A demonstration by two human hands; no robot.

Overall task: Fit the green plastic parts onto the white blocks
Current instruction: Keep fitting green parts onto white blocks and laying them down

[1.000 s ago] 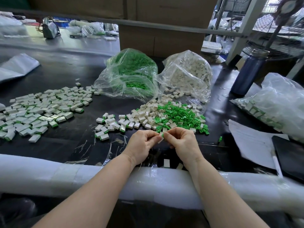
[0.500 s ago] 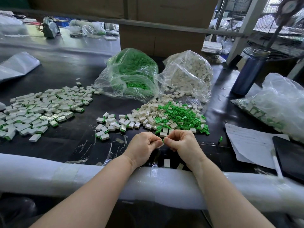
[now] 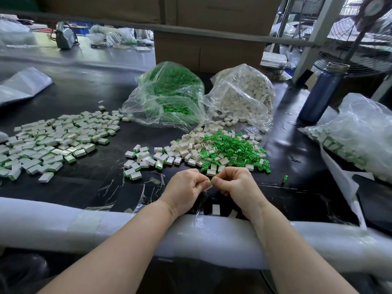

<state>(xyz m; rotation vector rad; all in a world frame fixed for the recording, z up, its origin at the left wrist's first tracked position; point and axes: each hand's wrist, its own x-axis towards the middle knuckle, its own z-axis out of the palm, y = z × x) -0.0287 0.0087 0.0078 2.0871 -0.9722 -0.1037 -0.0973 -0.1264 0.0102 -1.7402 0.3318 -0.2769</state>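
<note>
A small green part (image 3: 211,181) shows between the fingertips of both hands, just above the near edge of the black table (image 3: 84,187); a sliver of white block (image 3: 207,188) shows just beneath it against the left hand, though how far the two are joined is hidden by the fingers. The left hand (image 3: 185,190) has its fingers curled in, with thumb and forefinger pinching the piece from the left, and the right hand (image 3: 237,187) is likewise curled and pinches it from the right, the two hands almost touching. Just beyond the knuckles lies a loose heap of white blocks (image 3: 186,151) mingled with a heap of green parts (image 3: 233,149). Behind these stand two clear bags, one full of green parts (image 3: 169,96), the other of white blocks (image 3: 244,94). To the left, well apart, a broad spread of fitted blocks (image 3: 53,141) covers the table. At the right are a blue bottle (image 3: 322,94) and another bag of fitted blocks (image 3: 360,134). A white foam roll (image 3: 63,225) pads the table's near edge beneath both forearms.
</note>
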